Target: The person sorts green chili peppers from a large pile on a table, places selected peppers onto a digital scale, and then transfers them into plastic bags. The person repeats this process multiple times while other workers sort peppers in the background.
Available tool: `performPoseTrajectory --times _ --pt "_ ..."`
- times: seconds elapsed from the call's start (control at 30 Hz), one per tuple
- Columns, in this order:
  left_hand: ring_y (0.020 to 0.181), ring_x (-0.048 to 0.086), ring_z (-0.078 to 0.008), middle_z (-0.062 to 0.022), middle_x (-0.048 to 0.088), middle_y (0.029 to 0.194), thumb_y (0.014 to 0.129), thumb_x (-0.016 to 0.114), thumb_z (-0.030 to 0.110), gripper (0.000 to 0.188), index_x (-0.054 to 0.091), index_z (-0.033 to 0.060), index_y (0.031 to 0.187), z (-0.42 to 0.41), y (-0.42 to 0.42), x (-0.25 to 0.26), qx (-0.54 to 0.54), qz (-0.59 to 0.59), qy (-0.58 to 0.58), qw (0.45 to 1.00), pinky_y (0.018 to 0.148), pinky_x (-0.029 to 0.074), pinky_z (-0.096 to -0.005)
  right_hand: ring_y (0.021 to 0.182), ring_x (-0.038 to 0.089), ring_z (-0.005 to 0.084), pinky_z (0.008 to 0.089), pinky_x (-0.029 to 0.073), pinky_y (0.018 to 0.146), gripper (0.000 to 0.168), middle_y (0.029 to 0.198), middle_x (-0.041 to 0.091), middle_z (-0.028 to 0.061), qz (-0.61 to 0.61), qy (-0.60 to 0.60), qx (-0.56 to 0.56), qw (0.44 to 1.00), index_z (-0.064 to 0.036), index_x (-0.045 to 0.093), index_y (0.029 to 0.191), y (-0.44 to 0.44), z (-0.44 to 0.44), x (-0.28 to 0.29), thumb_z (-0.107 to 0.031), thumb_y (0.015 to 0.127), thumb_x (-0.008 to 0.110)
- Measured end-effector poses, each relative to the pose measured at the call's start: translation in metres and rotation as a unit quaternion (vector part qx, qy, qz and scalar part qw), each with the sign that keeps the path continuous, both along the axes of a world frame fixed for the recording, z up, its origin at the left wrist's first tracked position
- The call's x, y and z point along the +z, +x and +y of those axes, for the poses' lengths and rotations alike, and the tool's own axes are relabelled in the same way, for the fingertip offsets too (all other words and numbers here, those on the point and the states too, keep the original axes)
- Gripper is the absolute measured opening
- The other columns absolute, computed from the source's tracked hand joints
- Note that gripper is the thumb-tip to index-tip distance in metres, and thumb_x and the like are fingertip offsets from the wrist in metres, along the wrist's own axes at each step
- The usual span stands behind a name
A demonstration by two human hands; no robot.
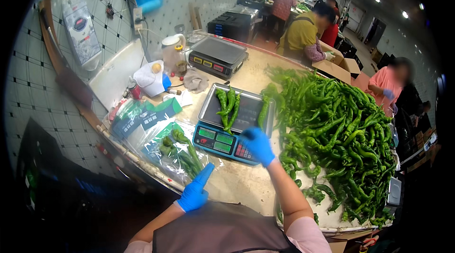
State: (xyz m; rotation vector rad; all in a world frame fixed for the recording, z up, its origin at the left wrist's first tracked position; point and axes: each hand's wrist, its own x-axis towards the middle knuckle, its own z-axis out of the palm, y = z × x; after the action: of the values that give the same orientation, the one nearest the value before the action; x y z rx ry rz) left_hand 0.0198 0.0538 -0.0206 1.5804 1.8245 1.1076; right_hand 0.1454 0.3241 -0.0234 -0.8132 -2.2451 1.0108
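A blue digital scale [224,142] with a metal tray stands before me, its display lit. Several long green peppers [229,107] lie on the left of the tray, and a single green pepper [263,112] lies at its right. My right hand [257,146], in a blue glove, is over the scale's lower right, near the keypad; whether its fingers hold anything is unclear. My left hand [196,190], gloved in blue too, is beside a clear plastic bag [170,160] with green peppers inside, its fingers extended; contact with the bag cannot be told. Blue and green printed bags [142,119] lie behind it.
A large heap of green peppers [341,139] covers the table's right side. Beyond my scale stand a second scale [217,55], a pitcher [171,52] and a grey cloth [196,80]. Co-workers are across the table, one in yellow [300,34] by a cardboard box [332,68], another in pink [384,84].
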Motion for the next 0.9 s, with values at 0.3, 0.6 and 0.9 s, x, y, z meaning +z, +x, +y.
performPoseTrajectory --times 0.3,0.6,0.9 --pt "0.13 0.043 -0.0331 -0.0155 0.031 0.152 0.069 0.044 -0.007 0.083 0.03 0.0139 0.149 0.016 -0.002 -0.001 -0.027 0.002 -0.063 0.998 0.097 0.046 -0.0372 0.099 0.058 0.0472 0.0496 0.05 0.085 0.068 0.114 0.052 0.0321 -0.164 0.039 -0.224 0.96 -0.002 0.035 0.14 -0.026 0.107 -0.071 -0.015 0.08 0.065" --pt "0.124 0.05 -0.0333 -0.0133 0.033 0.151 0.068 0.046 -0.005 0.084 0.031 0.0143 0.149 0.027 -0.007 -0.009 -0.034 0.026 -0.081 0.996 0.087 0.052 -0.0372 0.109 0.049 0.0452 0.0518 0.042 0.091 0.047 0.118 0.05 0.0282 -0.044 0.129 -0.247 0.959 -0.013 0.06 0.122 -0.065 0.092 -0.075 -0.024 0.077 0.069" --pt "0.119 0.054 -0.0319 -0.0131 0.031 0.152 0.068 0.048 -0.005 0.086 0.03 0.0159 0.149 0.039 -0.012 -0.011 -0.041 0.028 -0.097 0.994 0.079 0.053 -0.0345 0.104 0.044 0.0342 0.0476 0.035 0.09 0.044 0.107 0.054 0.0154 -0.243 0.178 -0.228 0.926 -0.004 0.074 0.078 -0.1 0.066 -0.035 -0.048 0.075 0.069"
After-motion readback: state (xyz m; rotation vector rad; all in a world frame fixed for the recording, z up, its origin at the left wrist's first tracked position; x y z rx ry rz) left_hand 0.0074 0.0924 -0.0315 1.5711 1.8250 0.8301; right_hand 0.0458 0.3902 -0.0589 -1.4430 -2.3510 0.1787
